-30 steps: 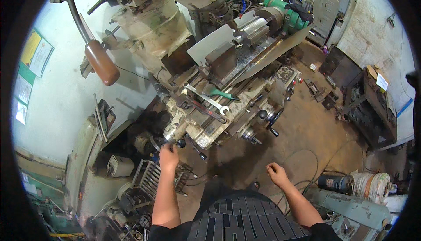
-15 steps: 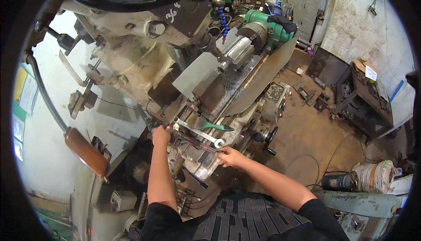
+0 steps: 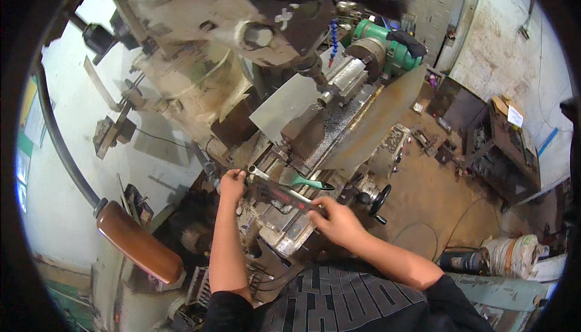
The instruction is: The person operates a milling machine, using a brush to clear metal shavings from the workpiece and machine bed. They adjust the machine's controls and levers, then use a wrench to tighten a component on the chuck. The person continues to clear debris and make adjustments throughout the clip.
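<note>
Dark wrench [image 3: 279, 195]: it has moved since half a second ago. Then it lay beside the silver spanner [image 3: 260, 175], whose open end showed well. Now it covers much of the spanner from this view.
Right hand [image 3: 340, 222]: closed round the near end of the dark wrench's handle, thumb and fingers on either side.
Left hand [image 3: 232, 185]: fingers curled in, close to the wrench's far end. Things are blurry there, so I cannot tell if it has hold of anything.
Machine bed [image 3: 281, 242]: under the tools, with a green brush [image 3: 311, 182] just beyond the wrench.
Step at the wrench: looks like picking it up or shifting it.
Next move: seems to call for a firm grip and care not to bump the brush.
Left arm [image 3: 229, 247]: nearly straight, reaching forward.
Right arm [image 3: 393, 256]: slants in from the lower right, toward the wrench.
</note>
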Motion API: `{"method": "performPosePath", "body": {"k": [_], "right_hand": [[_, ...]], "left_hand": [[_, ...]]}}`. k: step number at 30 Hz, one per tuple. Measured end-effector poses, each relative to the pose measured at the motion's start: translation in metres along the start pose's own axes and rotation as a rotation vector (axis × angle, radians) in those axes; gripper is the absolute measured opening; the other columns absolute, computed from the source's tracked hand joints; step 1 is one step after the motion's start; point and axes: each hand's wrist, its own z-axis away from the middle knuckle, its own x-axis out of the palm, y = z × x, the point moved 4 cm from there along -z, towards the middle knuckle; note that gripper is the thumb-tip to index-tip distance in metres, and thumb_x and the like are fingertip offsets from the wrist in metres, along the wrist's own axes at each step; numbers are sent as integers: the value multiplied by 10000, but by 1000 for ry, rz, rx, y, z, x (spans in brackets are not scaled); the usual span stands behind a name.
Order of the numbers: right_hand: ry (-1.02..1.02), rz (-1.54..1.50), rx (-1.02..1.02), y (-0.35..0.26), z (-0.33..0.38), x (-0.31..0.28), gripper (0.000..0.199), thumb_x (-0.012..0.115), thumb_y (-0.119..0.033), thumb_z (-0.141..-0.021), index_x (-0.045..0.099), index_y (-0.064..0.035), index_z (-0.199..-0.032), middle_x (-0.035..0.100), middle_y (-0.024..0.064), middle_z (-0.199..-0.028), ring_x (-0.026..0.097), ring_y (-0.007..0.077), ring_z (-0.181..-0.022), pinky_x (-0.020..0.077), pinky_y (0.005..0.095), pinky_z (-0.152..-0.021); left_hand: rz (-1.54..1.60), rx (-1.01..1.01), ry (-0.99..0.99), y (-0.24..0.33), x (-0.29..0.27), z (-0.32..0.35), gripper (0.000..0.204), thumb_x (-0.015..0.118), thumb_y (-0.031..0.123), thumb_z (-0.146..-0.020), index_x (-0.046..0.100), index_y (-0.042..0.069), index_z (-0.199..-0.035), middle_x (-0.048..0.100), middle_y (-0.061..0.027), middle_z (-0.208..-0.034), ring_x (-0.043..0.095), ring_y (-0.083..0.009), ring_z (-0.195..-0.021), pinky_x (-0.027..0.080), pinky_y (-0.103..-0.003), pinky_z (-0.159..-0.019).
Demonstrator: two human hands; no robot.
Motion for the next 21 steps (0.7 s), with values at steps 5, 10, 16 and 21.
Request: {"method": "performPosePath", "body": {"k": [5, 10, 16, 21], "right_hand": [[306, 6, -98, -69, 1, -69, 273, 630, -224, -1010, 629, -1, -1167, 695, 239, -822, 703, 418, -781, 545, 478, -697], [382, 140, -280, -95, -9, -68, 229, 615, -186, -1023, 617, 21, -1121, 702, 229, -825, 710, 413, -777, 558, 482, -692], [382, 208, -316, -93, -2, -63, 203, 638, -151, -1008, 617, 8, -1133, 715, 215, -888, 716, 384, -756, 566, 458, -659], [478, 265, -435, -89, 13, -57, 213, 670, -127, -987, 622, 14, -1138, 720, 198, -892, 718, 362, -759, 571, 434, -671]], "left_hand": [[505, -34, -153, 41, 58, 18, 330, 683, 205, -1010, 672, -37, -1235, 705, -77, -920, 647, -151, -689, 545, -304, -616], [645, -89, -104, 43, 91, 10, 325, 626, 217, -1056, 664, -22, -1273, 677, -37, -868, 607, -129, -650, 511, -301, -606], [602, -19, -168, 50, 91, 8, 341, 617, 191, -1055, 673, -53, -1287, 699, -69, -818, 594, -132, -580, 513, -296, -576], [478, -23, -198, 75, 84, 15, 310, 582, 178, -1070, 696, -51, -1245, 677, -58, -748, 628, -131, -601, 521, -296, -567]]}}
